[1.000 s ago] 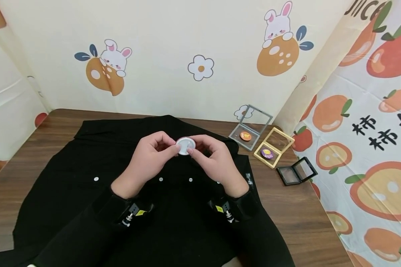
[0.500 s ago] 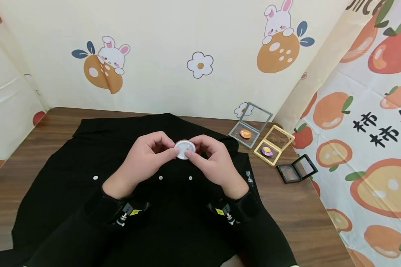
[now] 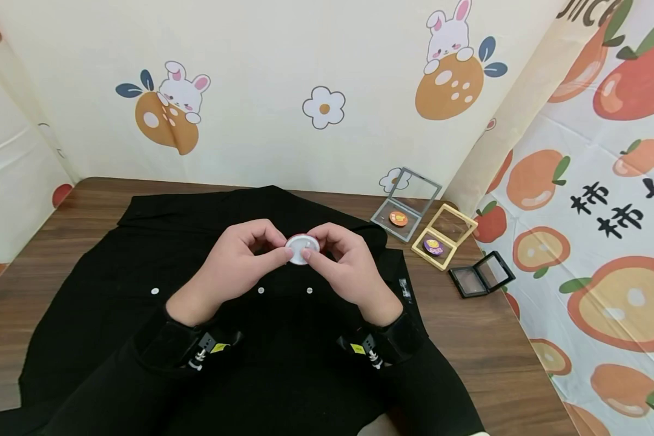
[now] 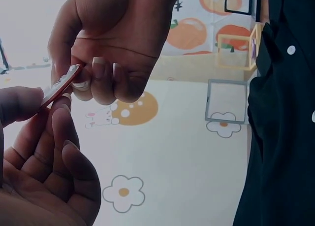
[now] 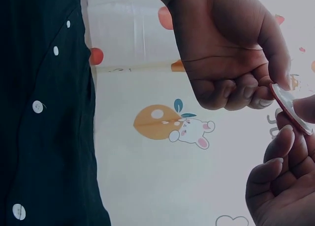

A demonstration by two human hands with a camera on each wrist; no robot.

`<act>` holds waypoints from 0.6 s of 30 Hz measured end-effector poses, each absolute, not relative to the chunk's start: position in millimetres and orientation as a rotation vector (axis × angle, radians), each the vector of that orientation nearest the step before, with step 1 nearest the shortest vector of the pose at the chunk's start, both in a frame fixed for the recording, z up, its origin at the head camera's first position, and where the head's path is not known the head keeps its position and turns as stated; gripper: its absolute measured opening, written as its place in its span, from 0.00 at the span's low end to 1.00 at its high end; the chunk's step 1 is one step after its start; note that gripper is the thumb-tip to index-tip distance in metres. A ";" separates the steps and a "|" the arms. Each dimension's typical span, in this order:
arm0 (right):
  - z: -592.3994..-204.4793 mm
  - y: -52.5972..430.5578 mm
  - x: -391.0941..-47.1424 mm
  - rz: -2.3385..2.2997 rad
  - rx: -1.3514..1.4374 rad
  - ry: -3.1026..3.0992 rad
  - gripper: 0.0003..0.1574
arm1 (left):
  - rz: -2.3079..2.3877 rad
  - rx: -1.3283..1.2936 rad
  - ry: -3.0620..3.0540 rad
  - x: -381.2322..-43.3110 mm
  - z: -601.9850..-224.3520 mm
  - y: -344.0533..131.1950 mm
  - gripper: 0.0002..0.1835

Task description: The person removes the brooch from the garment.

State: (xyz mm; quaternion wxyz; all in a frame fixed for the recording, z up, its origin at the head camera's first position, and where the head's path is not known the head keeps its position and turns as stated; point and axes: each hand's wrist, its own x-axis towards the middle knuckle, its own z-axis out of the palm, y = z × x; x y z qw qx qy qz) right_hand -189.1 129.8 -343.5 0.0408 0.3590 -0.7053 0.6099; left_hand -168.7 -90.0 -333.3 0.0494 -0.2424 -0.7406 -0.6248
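Both hands hold a round pin badge (image 3: pixel 300 249) above a black shirt (image 3: pixel 114 266), its white back facing up. My left hand (image 3: pixel 245 260) pinches its left edge between thumb and fingers. On the other side, my right hand (image 3: pixel 349 266) grips it, thumb pressed on the white back. In the left wrist view the badge (image 4: pixel 60 86) appears nearly edge-on, with a red rim and something raised on its back. The right wrist view also catches the badge (image 5: pixel 290 110) between the fingertips of both hands. Its front face is hidden.
The shirt, with several white buttons (image 3: pixel 261 290), is spread over a wooden table (image 3: pixel 469 345). At the right stand open a grey case (image 3: pixel 379 221) holding an orange badge (image 3: pixel 398 218), a yellow case (image 3: pixel 441 264) holding a purple badge (image 3: pixel 433 246), and a black case (image 3: pixel 471 295). Printed cloth (image 3: pixel 251 121) hangs behind.
The left wrist has shifted slightly left since one second ago. The badge sits slightly lower and is still held by both hands, and the head view has moved a little.
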 end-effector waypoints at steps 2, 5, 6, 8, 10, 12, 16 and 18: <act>-343.0 129.7 -188.7 1.860 1.103 -2.162 0.07 | -1.905 -0.737 -2.260 -168.9 -333.7 -90.0 0.06; -342.5 129.7 -188.4 1.852 1.105 -2.168 0.07 | -1.905 -0.737 -2.267 -169.1 -334.2 -90.1 0.05; -342.3 129.7 -188.2 1.850 1.105 -2.171 0.07 | -1.903 -0.737 -2.270 -169.2 -334.4 -90.1 0.05; -342.3 129.6 -188.2 1.851 1.102 -2.177 0.07 | -1.898 -0.737 -2.276 -169.3 -334.8 -90.3 0.05; -342.3 129.6 -188.2 1.854 1.097 -2.185 0.07 | -1.893 -0.738 -2.281 -169.6 -335.1 -90.4 0.06; -342.4 129.5 -188.5 1.856 1.092 -2.195 0.07 | -1.886 -0.738 -2.286 -169.8 -335.4 -90.5 0.06; -342.3 129.2 -188.5 1.856 1.087 -2.208 0.08 | -1.876 -0.734 -2.292 -170.6 -336.2 -90.8 0.06; -342.2 129.1 -188.3 1.858 1.087 -2.210 0.08 | -1.875 -0.730 -2.295 -170.6 -336.5 -91.1 0.06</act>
